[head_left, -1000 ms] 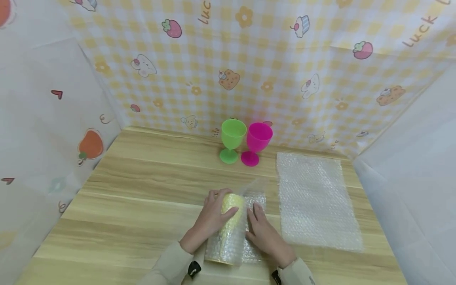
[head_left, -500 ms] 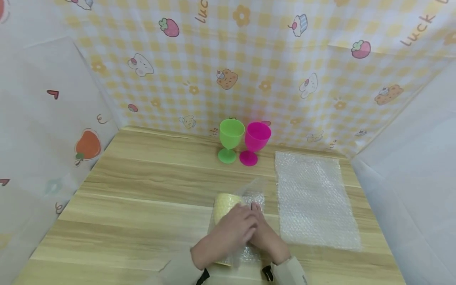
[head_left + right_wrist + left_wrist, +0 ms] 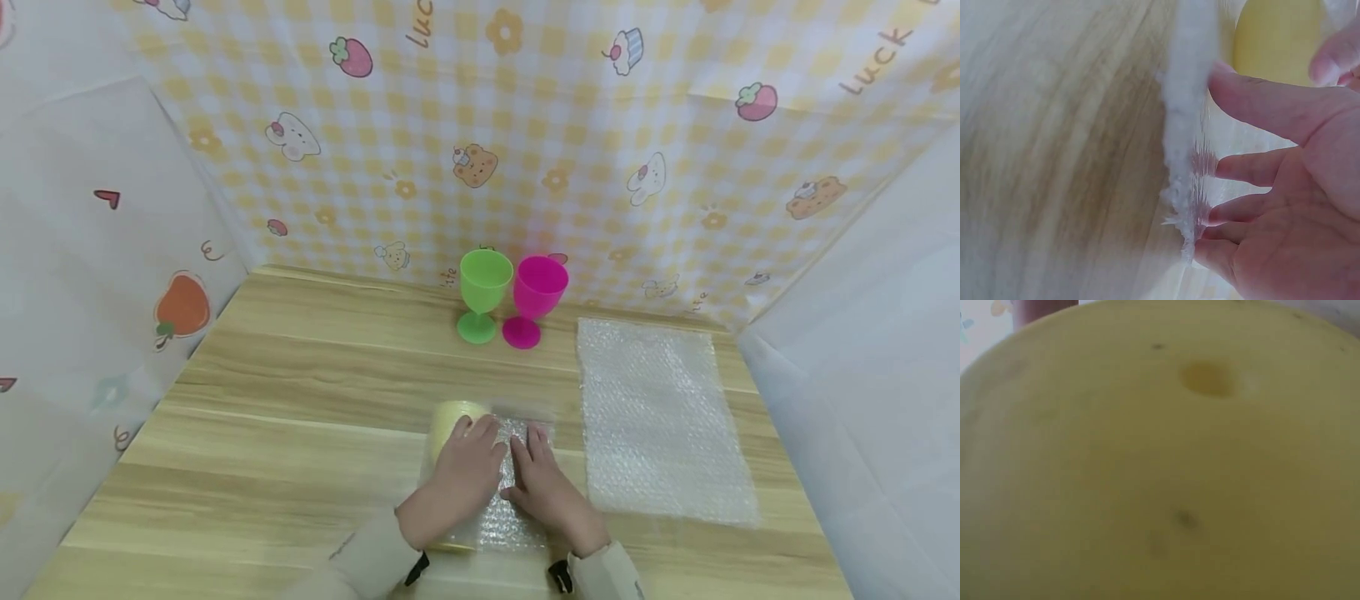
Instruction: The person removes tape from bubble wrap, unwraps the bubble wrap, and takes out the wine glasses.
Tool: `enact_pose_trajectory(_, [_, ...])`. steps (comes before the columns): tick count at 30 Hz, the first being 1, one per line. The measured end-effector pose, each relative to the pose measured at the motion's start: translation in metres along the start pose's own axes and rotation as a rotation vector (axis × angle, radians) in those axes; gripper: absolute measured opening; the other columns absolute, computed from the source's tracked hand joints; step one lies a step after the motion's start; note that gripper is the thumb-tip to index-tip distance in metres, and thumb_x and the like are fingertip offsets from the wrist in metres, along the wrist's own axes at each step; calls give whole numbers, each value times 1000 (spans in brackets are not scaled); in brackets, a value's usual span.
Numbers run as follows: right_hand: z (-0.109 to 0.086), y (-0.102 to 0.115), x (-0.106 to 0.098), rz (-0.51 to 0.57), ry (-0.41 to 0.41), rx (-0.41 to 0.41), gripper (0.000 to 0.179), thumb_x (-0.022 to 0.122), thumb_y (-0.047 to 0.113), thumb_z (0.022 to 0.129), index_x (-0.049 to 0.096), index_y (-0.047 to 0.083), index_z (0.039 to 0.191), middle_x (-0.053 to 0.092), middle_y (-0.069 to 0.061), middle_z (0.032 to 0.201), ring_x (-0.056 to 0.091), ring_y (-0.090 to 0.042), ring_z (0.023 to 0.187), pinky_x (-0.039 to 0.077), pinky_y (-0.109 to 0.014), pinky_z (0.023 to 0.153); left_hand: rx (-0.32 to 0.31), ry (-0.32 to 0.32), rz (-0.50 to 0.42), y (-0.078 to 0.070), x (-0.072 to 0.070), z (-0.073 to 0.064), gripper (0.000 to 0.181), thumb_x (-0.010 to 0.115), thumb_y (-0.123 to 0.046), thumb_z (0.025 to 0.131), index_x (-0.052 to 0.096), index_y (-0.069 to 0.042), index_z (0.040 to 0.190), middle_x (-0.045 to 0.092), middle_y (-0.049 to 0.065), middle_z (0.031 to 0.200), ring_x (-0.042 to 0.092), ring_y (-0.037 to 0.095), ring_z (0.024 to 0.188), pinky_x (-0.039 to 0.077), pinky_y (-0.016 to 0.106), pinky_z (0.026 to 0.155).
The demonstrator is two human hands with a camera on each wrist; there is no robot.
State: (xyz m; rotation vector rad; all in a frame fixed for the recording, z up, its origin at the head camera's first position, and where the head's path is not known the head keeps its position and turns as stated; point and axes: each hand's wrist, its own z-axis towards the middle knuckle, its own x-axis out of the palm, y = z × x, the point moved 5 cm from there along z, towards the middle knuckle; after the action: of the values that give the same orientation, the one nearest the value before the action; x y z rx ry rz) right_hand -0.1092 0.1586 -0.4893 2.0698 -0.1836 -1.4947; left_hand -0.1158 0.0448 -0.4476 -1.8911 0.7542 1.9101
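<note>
A yellow cylinder (image 3: 448,419) lies near the front of the table, partly covered by bubble wrap (image 3: 512,529). My left hand (image 3: 467,468) lies over it, fingers curved down along its right side. Its round yellow end (image 3: 1147,456) fills most of the left wrist view, with an orange-brown spot. Just to the right, my right hand (image 3: 553,492) rests on the flat part of the wrap with straight fingers. In the right wrist view, the fingertips and thumb of this hand (image 3: 1297,219) touch the wrap close to its edge.
A green goblet (image 3: 485,283) and a magenta goblet (image 3: 538,287) stand upright at the back of the wooden table (image 3: 322,350). Another bubble wrap sheet (image 3: 663,425) lies flat at the right. A checked cloth backdrop (image 3: 570,125) rises behind.
My left hand crossed right towards the right hand, then came back onto the cylinder. The cylinder has shifted left, and more flat wrap shows between the hands. My right hand stays on the wrap.
</note>
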Motion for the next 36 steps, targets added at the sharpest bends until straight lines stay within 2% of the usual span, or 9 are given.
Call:
enact_pose_trajectory(5, [0,2,-1,-24,7,2,77,68,26,83,29,-10,140,5,-38,147,6,-52,137,21,-59,110,-56,-35,-48,23,0,-2,48,65,-51,79,63,-19,115,48,1,138,37,20,128,34,43,103])
enact_pose_trajectory(12, [3,7,-2,-56,-1,18,86,73,27,78,26,-8,141,9,-38,146,12,-53,135,23,-58,109,-130,-18,-175,49,-1,-9,58,76,-46,69,61,-20,119,45,4,138,38,30,127,39,49,97])
enact_pose_trajectory(17, [6,10,-4,-86,-15,36,90,77,25,73,27,-9,141,16,-39,144,19,-53,134,29,-56,107,-207,-42,-273,68,1,-22,62,79,-39,68,57,-24,124,44,7,137,39,37,124,42,56,94])
enact_pose_trajectory(22, [8,10,-5,-111,-23,51,94,78,26,71,27,-9,141,20,-38,143,22,-52,133,32,-54,106,-263,-89,-308,92,3,-38,70,79,-45,65,54,-27,128,45,10,134,44,40,115,48,54,85])
enact_pose_trajectory(25, [9,9,-7,-138,-41,41,98,80,29,68,26,-9,141,23,-38,141,27,-52,131,32,-55,106,-272,-108,-314,106,4,-47,76,79,-49,63,51,-27,130,44,14,132,45,42,111,48,55,84])
enact_pose_trajectory(30, [15,7,-10,-196,-74,16,107,83,36,60,27,-5,141,34,-34,136,38,-48,123,36,-53,105,-290,-130,-374,129,4,-63,83,79,-51,63,47,-22,134,47,18,127,46,42,110,43,56,87])
enact_pose_trajectory(36, [20,7,-13,-219,-49,18,111,84,40,57,26,0,142,37,-32,133,41,-46,120,41,-51,101,-329,-70,-578,153,4,-78,82,79,-40,67,44,-6,133,48,22,125,41,42,115,37,60,92])
